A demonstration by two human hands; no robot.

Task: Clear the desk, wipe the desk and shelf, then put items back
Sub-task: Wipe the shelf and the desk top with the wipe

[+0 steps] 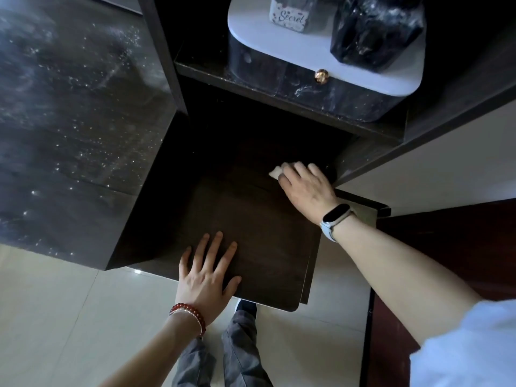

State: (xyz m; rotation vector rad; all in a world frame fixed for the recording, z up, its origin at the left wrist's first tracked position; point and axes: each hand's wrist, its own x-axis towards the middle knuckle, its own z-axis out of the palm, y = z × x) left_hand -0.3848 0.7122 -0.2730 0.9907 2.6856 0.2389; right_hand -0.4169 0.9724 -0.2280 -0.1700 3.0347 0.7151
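The right hand [303,188] lies palm down on a white cloth [276,171] at the far right of the dark worktop [251,233], close to the corner where the surface meets the upright side panel [371,160]. Its fingers are laid together and fairly straight over the cloth, pressing it flat; only a crumpled edge shows beyond the fingertips and the thumb. The cloth's long axis runs roughly left to right, along the back of the worktop, though most of it is hidden under the hand. A wrist band [336,222] with a dark face sits on the right wrist.

The left hand [208,275] rests flat near the front edge of the worktop, fingers spread and pointing away from the person, holding nothing. A red bead bracelet [188,315] circles its wrist.

The worktop is a dark wood-grain slab with a rounded front right corner, jutting out over pale floor tiles [55,317]. Above its back, a shelf [279,93] carries a marbled black box [321,90] with a white lid and a gold knob [321,76]. On the lid stand a small container [290,15] lettered "Secret" and a dark faceted object [377,32]. To the left a glossy black speckled panel [69,121] reflects light. Grey trouser legs [240,350] and a dark shoe [247,305] show below.
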